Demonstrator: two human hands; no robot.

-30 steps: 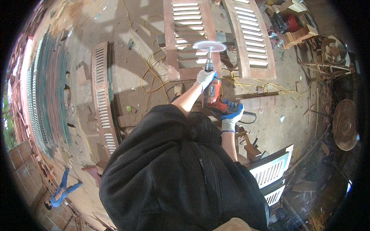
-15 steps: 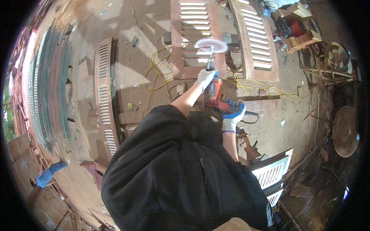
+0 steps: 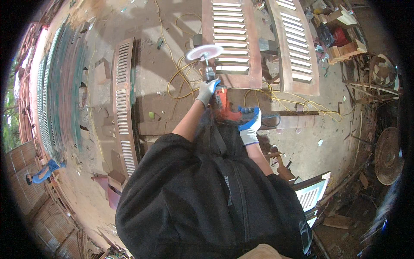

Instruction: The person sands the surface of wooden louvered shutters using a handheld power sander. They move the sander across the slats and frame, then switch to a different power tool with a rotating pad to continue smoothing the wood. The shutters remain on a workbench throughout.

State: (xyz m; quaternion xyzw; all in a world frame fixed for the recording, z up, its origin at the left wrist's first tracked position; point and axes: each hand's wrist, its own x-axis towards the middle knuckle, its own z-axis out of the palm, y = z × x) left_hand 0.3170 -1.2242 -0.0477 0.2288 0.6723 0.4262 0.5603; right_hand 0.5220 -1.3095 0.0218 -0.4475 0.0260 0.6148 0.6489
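Note:
A red power drill (image 3: 224,105) is held in both my gloved hands. My left hand (image 3: 207,91) wraps round its front, just behind the chuck. My right hand (image 3: 251,127) grips the handle end, with a dark cord loop beside it. A round pale sanding disc (image 3: 205,52) on the drill's shaft looks smeared, as if spinning. The disc is over the left edge of a brown louvered shutter (image 3: 254,71); whether it touches the wood I cannot tell.
A second louvered shutter (image 3: 284,47) lies to the right. Yellow cord (image 3: 174,86) loops across the ground. At the left stand a narrow shutter (image 3: 123,101) and a row of green ones (image 3: 51,95). White louvered pieces (image 3: 312,192) sit at lower right. Far left, a person (image 3: 43,172) in blue bends.
Both my hands and the drill have swung left, taking the disc from over the shutter's slats to its left edge. The view has shifted a little.

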